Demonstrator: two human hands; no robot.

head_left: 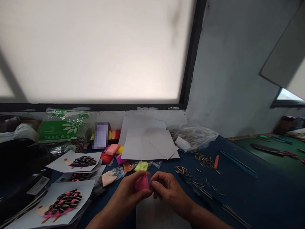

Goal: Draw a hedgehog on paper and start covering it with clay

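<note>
In the head view, my left hand (pixel 127 191) grips a small packet of pink modelling clay (pixel 142 183) between thumb and fingers. My right hand (pixel 165 190) is closed in a pinch at the right edge of the packet's clear wrapper. Below both hands lies a white sheet of paper (pixel 157 213) with faint marks on it. Just beyond them are a packet of yellow-green clay (pixel 141 166) and a packet of pale peach clay (pixel 110 176). Loose sunflower seeds (pixel 183 171) are scattered to the right of my right hand.
Finished seed hedgehog pictures (pixel 63 203) lie at the left. Blank white paper (pixel 143 143) is stacked at the back, beside a clear bag of seeds (pixel 195 136) and a green seed bag (pixel 63 127). Tweezers (pixel 239 163) and an orange clay stick (pixel 216 162) lie right.
</note>
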